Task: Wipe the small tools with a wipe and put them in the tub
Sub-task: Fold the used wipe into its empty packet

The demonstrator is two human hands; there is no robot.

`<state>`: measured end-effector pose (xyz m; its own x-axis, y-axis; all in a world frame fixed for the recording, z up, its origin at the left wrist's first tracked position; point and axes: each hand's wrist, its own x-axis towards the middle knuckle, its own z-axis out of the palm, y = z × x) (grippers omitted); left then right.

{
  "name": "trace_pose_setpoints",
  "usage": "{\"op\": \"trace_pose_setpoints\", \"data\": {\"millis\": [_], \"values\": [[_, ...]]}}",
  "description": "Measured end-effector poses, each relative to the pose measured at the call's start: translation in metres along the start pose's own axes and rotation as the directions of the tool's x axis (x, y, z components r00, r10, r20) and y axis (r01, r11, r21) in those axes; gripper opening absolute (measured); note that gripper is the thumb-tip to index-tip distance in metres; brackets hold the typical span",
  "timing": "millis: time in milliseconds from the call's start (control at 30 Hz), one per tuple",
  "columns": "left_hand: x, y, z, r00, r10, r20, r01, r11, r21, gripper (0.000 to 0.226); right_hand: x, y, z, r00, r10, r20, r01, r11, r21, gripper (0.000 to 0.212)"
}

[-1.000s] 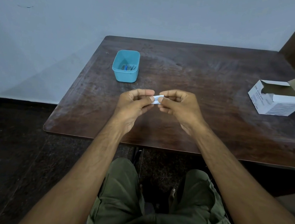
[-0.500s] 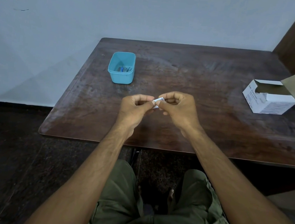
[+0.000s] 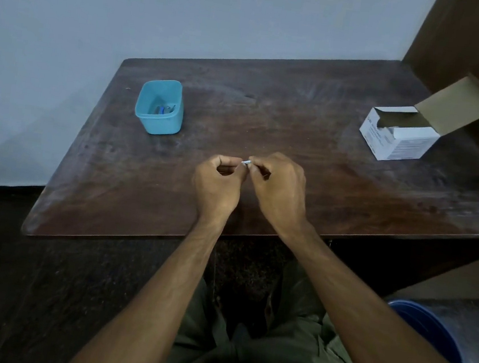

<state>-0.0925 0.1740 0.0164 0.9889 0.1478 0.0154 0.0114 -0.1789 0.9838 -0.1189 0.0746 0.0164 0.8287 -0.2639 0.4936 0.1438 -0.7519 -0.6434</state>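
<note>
My left hand [image 3: 217, 184] and my right hand [image 3: 279, 189] meet over the middle of the dark wooden table [image 3: 298, 128]. Both pinch a small white wipe packet [image 3: 246, 162] between thumbs and fingertips; only its top edge shows. A turquoise tub [image 3: 160, 109] stands at the far left of the table, with a few small tools [image 3: 163, 110] lying in its bottom.
An open white cardboard box [image 3: 398, 136] with its flap raised sits at the right of the table. A brown panel rises behind it. A blue bucket [image 3: 429, 334] stands on the floor at the lower right. The table's near edge runs just under my wrists.
The packet was held flat and plainly visible; now my fingers have closed tighter on it and little of it shows. My head has tilted down, bringing the blue bucket into view.
</note>
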Motion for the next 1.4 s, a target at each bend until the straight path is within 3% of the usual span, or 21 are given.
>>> {"op": "trace_pose_setpoints", "data": {"millis": [200,333,633,733,833,933,1067,1167,1233,1300,1400], "values": [[-0.01,0.014,0.019,0.99,-0.138,0.009,0.137,0.971,-0.196,0.003,-0.003,0.013,-0.008,0.998,-0.045,0.037,0.048,0.997,-0.066,0.011],[-0.012,0.019,0.03,0.974,-0.211,0.077,0.224,0.93,-0.291,0.008,-0.009,0.022,-0.014,0.984,-0.175,0.015,0.175,0.971,-0.165,0.015],[-0.022,0.032,0.067,0.925,-0.222,0.309,0.301,0.923,-0.239,0.015,-0.008,0.062,-0.054,0.996,-0.083,-0.023,0.08,0.989,-0.121,0.018],[-0.026,0.029,0.089,0.907,-0.148,0.395,0.225,0.961,-0.158,0.016,-0.009,0.083,-0.074,0.998,-0.024,-0.061,0.016,0.991,-0.136,0.016],[-0.038,0.025,0.118,0.884,0.091,0.458,-0.128,0.99,0.05,0.023,-0.015,0.104,-0.103,0.989,0.031,-0.143,-0.058,0.98,-0.189,0.018],[-0.068,0.032,0.148,0.744,0.301,0.596,-0.488,0.854,0.178,0.031,-0.031,0.125,-0.143,0.974,0.086,-0.208,-0.141,0.955,-0.261,0.02],[-0.112,0.031,0.187,0.534,0.412,0.738,-0.723,0.675,0.147,0.04,-0.065,0.157,-0.192,0.943,0.137,-0.302,-0.232,0.924,-0.303,0.02],[-0.14,0.02,0.213,0.383,0.416,0.825,-0.81,0.58,0.083,0.041,-0.094,0.183,-0.22,0.914,0.19,-0.357,-0.315,0.888,-0.334,0.02],[-0.165,0.011,0.234,0.245,0.402,0.882,-0.871,0.491,0.018,0.043,-0.121,0.202,-0.242,0.885,0.248,-0.393,-0.397,0.845,-0.36,0.02],[-0.185,-0.003,0.255,0.13,0.328,0.936,-0.907,0.42,-0.021,0.049,-0.15,0.224,-0.259,0.856,0.299,-0.421,-0.463,0.806,-0.369,0.019],[-0.204,-0.029,0.287,0.01,0.224,0.974,-0.944,0.325,-0.065,0.057,-0.188,0.256,-0.267,0.807,0.424,-0.411,-0.574,0.728,-0.375,0.011]]}}
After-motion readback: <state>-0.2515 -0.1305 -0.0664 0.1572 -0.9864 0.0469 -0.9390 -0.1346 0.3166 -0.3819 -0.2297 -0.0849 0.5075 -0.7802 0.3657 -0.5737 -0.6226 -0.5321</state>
